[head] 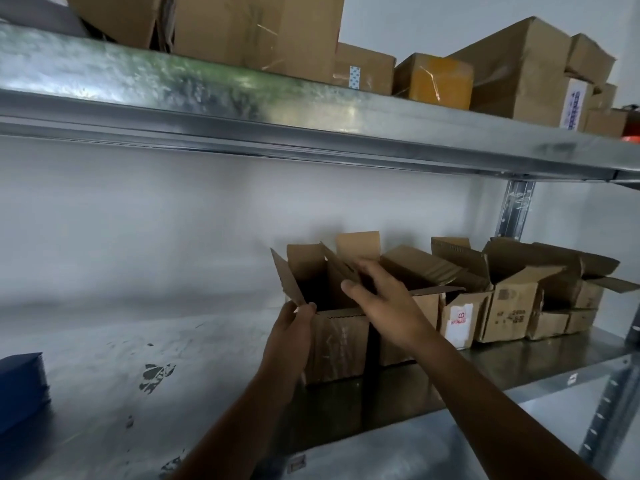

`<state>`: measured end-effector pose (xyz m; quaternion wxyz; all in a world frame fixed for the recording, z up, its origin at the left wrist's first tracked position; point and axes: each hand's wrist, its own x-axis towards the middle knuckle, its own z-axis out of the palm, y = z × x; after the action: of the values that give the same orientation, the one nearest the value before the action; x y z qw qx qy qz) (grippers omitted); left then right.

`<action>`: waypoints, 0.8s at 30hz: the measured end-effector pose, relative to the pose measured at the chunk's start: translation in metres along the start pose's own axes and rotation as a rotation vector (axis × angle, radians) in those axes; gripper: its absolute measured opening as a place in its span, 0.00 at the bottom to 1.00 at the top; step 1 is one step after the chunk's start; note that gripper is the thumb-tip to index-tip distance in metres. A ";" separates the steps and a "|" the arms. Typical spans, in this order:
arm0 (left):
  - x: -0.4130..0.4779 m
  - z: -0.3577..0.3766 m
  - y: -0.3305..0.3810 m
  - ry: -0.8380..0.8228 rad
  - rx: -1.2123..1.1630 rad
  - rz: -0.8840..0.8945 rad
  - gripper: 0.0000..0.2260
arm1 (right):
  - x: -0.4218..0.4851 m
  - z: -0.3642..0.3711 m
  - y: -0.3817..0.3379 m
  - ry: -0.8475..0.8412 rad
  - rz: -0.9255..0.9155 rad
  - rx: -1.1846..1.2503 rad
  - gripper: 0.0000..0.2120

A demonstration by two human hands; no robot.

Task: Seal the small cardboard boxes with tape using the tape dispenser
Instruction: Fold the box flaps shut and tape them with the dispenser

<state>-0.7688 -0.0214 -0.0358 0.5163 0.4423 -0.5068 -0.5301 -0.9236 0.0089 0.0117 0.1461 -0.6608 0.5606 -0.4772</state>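
- The shelf [104, 358] fills the lower half of the frame. I see no tape dispenser anywhere on it.
- A row of open boxes [502, 313] runs along its back toward the right edge, flaps raised.
- The small cardboard box [337, 344] I am working on stands at the left end of that row, just right of centre, mouth up. I cannot tell its long axis.
- My right hand [381, 303] lies over its right wall, fingers stretched and apart, touching the right flap.
- My left hand [294, 323] is clamped on the near left corner, thumb over the rim, below the left flap [285, 278].
- Both hands flank the mouth, so I judge the flaps fold inward next.
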 end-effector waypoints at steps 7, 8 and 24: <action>0.001 0.012 -0.001 -0.058 -0.009 -0.001 0.09 | 0.004 -0.003 0.002 0.004 -0.027 -0.053 0.21; 0.002 0.012 -0.004 -0.066 -0.005 0.002 0.10 | 0.003 -0.003 0.004 0.001 -0.036 -0.081 0.22; -0.026 -0.110 0.027 0.143 0.800 0.505 0.31 | -0.017 0.068 -0.065 0.113 -0.492 -0.501 0.30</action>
<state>-0.6548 -0.0028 -0.0213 0.4515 0.5047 -0.7260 -0.1197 -0.8287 0.0222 0.0166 -0.1709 -0.7640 0.4914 -0.3817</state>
